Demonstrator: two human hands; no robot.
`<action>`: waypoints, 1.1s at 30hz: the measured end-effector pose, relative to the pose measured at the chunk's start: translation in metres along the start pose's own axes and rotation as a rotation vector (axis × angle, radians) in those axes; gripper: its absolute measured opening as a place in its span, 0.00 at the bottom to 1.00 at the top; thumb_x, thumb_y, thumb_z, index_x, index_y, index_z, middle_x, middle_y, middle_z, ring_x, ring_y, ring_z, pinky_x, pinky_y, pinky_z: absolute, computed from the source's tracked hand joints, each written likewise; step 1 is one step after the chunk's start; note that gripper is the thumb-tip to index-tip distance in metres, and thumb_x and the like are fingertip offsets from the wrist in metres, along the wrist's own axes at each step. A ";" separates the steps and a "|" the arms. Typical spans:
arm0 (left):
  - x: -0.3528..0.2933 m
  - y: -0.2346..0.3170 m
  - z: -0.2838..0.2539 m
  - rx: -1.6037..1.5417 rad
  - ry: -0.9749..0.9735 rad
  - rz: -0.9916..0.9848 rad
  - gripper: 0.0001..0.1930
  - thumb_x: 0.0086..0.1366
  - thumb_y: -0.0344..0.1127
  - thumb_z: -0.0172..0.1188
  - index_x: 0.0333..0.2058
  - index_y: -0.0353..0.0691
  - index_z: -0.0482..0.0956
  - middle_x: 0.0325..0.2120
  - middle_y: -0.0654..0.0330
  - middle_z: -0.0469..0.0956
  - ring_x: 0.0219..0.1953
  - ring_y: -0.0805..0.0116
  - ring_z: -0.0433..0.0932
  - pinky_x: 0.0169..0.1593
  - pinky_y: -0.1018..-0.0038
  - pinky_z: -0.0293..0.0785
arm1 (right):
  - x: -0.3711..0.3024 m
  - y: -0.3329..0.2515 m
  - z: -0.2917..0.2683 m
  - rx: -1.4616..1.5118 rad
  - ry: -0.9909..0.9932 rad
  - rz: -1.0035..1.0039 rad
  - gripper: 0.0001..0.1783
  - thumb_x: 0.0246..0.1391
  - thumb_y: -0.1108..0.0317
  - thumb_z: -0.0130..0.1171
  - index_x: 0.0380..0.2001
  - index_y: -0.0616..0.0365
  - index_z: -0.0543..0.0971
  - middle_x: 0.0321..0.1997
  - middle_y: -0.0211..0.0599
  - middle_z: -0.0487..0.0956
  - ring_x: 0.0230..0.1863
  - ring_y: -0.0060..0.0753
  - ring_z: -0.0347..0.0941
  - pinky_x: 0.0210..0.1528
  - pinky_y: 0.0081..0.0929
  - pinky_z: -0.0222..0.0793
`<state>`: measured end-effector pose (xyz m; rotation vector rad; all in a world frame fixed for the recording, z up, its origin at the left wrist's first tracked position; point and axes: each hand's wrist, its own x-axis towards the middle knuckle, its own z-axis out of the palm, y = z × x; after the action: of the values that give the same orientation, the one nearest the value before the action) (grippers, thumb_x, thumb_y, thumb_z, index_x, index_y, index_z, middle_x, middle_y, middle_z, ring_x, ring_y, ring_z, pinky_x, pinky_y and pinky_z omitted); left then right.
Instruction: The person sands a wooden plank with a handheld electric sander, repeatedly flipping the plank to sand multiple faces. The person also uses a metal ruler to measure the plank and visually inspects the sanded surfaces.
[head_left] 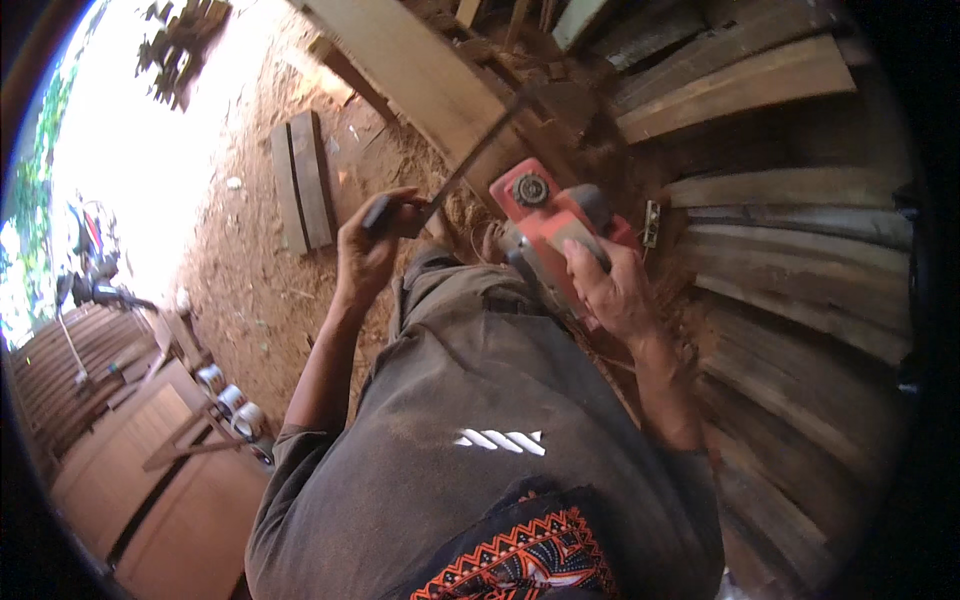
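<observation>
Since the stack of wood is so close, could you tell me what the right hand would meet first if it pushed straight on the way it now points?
The right hand grips the red power planer, pointing up and away. Straight ahead lies the long pale plank with the piled boards beside it; the planer would probably meet the plank first, though depth is unclear.

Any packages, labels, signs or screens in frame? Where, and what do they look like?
No packages, signs or screens.
Shirt: white mark of slanted bars on its grey chest.
Electric planer: red body, in the right hand; no label legible.
Left hand: grips a dark-handled saw, unmarked.
</observation>
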<state>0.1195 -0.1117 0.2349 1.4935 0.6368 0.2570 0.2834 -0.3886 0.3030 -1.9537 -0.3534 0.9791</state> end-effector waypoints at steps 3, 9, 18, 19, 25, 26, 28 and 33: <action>-0.020 0.001 -0.037 0.037 0.210 0.025 0.14 0.75 0.30 0.61 0.56 0.32 0.80 0.46 0.58 0.87 0.49 0.74 0.82 0.53 0.75 0.78 | 0.036 -0.025 0.016 -0.042 -0.002 -0.038 0.26 0.70 0.43 0.53 0.34 0.57 0.79 0.27 0.34 0.75 0.30 0.29 0.72 0.31 0.29 0.66; -0.028 -0.005 -0.073 -0.007 0.448 0.048 0.16 0.76 0.34 0.61 0.57 0.33 0.80 0.46 0.56 0.86 0.50 0.69 0.83 0.59 0.70 0.76 | 0.179 -0.064 0.058 -0.322 0.050 -0.522 0.18 0.70 0.53 0.53 0.52 0.52 0.81 0.34 0.52 0.84 0.37 0.54 0.85 0.36 0.47 0.78; -0.030 -0.015 -0.098 -0.086 0.488 -0.011 0.16 0.75 0.35 0.62 0.57 0.33 0.81 0.46 0.55 0.87 0.50 0.69 0.84 0.59 0.69 0.77 | 0.058 -0.030 0.009 -0.057 -0.079 -0.152 0.29 0.69 0.40 0.52 0.26 0.55 0.77 0.18 0.21 0.70 0.18 0.14 0.65 0.21 0.22 0.61; -0.031 -0.017 -0.098 -0.083 0.489 -0.010 0.16 0.76 0.35 0.62 0.57 0.33 0.81 0.46 0.55 0.87 0.50 0.69 0.84 0.59 0.69 0.77 | 0.039 -0.023 0.006 -0.077 -0.044 -0.220 0.28 0.70 0.42 0.52 0.26 0.55 0.76 0.18 0.21 0.69 0.19 0.13 0.65 0.21 0.21 0.60; -0.033 -0.018 -0.094 -0.085 0.472 -0.055 0.17 0.76 0.35 0.60 0.57 0.31 0.80 0.46 0.55 0.87 0.51 0.67 0.84 0.59 0.68 0.77 | 0.044 -0.028 0.015 -0.037 -0.008 -0.076 0.27 0.71 0.44 0.51 0.25 0.54 0.75 0.17 0.20 0.69 0.17 0.13 0.64 0.20 0.20 0.60; -0.034 -0.017 -0.094 -0.111 0.478 -0.036 0.16 0.76 0.34 0.60 0.57 0.31 0.80 0.46 0.54 0.87 0.51 0.67 0.84 0.59 0.68 0.77 | 0.064 -0.040 0.021 -0.011 -0.019 -0.067 0.27 0.71 0.43 0.51 0.25 0.54 0.75 0.17 0.20 0.69 0.16 0.13 0.64 0.19 0.21 0.60; -0.037 -0.014 -0.095 -0.096 0.500 -0.029 0.16 0.76 0.34 0.60 0.57 0.31 0.80 0.47 0.54 0.86 0.52 0.67 0.83 0.59 0.67 0.77 | 0.129 -0.067 0.039 -0.021 -0.043 -0.164 0.29 0.70 0.40 0.51 0.27 0.54 0.79 0.16 0.20 0.68 0.15 0.15 0.64 0.18 0.22 0.60; -0.049 -0.008 -0.099 -0.124 0.510 -0.004 0.17 0.76 0.34 0.60 0.57 0.31 0.79 0.46 0.53 0.86 0.51 0.66 0.83 0.61 0.65 0.76 | 0.270 -0.129 0.072 0.073 -0.107 -0.313 0.33 0.68 0.35 0.52 0.33 0.55 0.87 0.16 0.22 0.68 0.14 0.18 0.66 0.17 0.24 0.62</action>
<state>0.0243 -0.0555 0.2436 1.3102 1.0087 0.6745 0.4204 -0.1176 0.2536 -1.7198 -0.6533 0.8798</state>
